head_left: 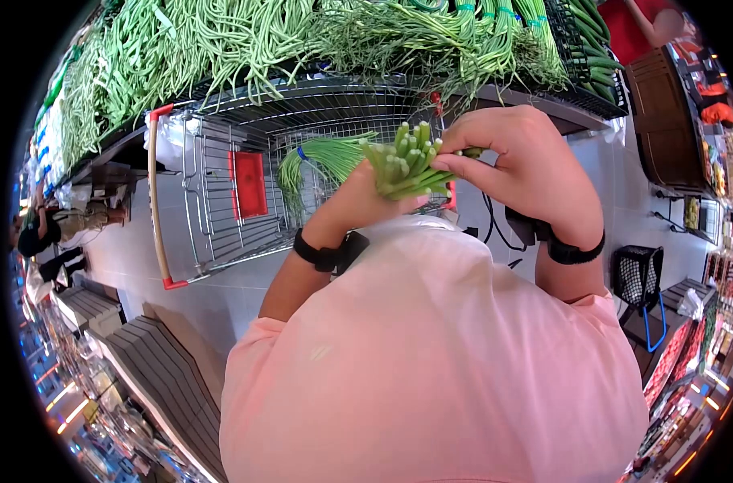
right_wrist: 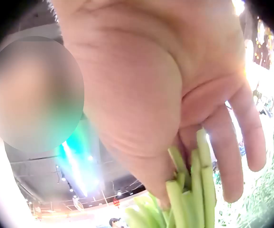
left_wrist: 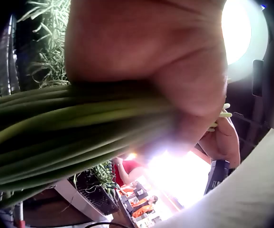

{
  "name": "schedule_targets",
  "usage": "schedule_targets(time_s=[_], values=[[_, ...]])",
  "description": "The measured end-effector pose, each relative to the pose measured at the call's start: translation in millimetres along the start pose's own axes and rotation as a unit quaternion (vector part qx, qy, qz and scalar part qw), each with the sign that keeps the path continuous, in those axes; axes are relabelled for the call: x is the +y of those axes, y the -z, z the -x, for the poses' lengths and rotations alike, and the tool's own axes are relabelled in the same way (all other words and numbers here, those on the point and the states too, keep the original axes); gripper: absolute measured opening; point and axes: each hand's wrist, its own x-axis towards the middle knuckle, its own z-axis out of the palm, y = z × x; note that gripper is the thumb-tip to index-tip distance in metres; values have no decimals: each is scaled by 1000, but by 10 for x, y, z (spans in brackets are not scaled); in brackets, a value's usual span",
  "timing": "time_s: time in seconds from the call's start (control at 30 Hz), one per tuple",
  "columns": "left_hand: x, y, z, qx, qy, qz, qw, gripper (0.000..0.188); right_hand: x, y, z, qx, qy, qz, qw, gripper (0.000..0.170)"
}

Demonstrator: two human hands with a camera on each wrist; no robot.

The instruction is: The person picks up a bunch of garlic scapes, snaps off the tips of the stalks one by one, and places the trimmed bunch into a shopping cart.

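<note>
My left hand (head_left: 352, 208) grips a bunch of garlic scapes (head_left: 406, 165) in front of my chest. The cut, pale ends of the stems point up towards the head camera. In the left wrist view the long green stems (left_wrist: 56, 128) run out of the fist to the left. My right hand (head_left: 527, 165) is at the cut ends, thumb and forefinger pinching some of them. From the right wrist, the stem ends (right_wrist: 203, 175) stand between thumb and forefinger, while the other fingers (right_wrist: 227, 166) stay extended. Part of the left hand is hidden behind the bunch.
A wire shopping cart (head_left: 213, 241) stands ahead to the left, holding another bunch of scapes (head_left: 334, 161) tied with a blue band. Beyond it, a produce stand bears long green beans (head_left: 245, 40) and banded bundles (head_left: 503, 32). A black basket (head_left: 636, 270) stands at the right.
</note>
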Motion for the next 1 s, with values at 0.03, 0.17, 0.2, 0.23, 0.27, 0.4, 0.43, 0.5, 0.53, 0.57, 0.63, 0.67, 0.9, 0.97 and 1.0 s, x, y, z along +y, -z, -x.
schedule_targets(time_s=[0.03,0.17,0.2,0.23,0.27,0.4,0.43,0.5,0.53,0.57,0.63,0.67,0.9,0.97,1.0], values=[[3,41,18,-13,8,-4,1000,49,9,-60,-2,20,20,13,1000,13],[-62,150,9,-48,-3,7,999,50,-43,-244,14,91,22,16,995,15],[-54,168,-3,-62,0,-2,998,49,-67,-246,44,88,14,22,996,14],[-35,189,-15,-77,2,-12,997,49,-97,-231,80,84,5,27,996,13],[-24,199,-30,-92,4,-21,995,48,-119,-212,119,80,-4,32,996,14],[-69,127,-114,-130,-6,26,991,44,-97,-102,299,10,-67,51,996,12],[-83,107,-129,-135,2,35,990,44,-71,-81,327,-6,-84,40,996,12],[-60,43,-164,-138,-1,36,990,45,29,-49,384,-15,-90,14,996,13],[-14,3,-189,-136,-12,27,990,46,94,-32,421,-7,-80,-3,997,12],[8,-37,-209,-134,-23,17,991,47,138,-14,451,0,-70,-19,997,12],[-13,-90,-273,-142,-19,18,989,47,172,47,468,14,-76,5,997,12],[-25,-123,-306,-145,-17,18,989,46,191,79,469,21,-76,18,997,13],[23,-464,-451,-115,-16,35,993,53,439,201,464,96,22,96,991,18],[40,-527,-479,-106,-1,87,991,57,493,212,460,116,38,93,988,18],[47,-548,-483,-101,-1,86,991,58,506,215,457,120,37,86,988,19]])
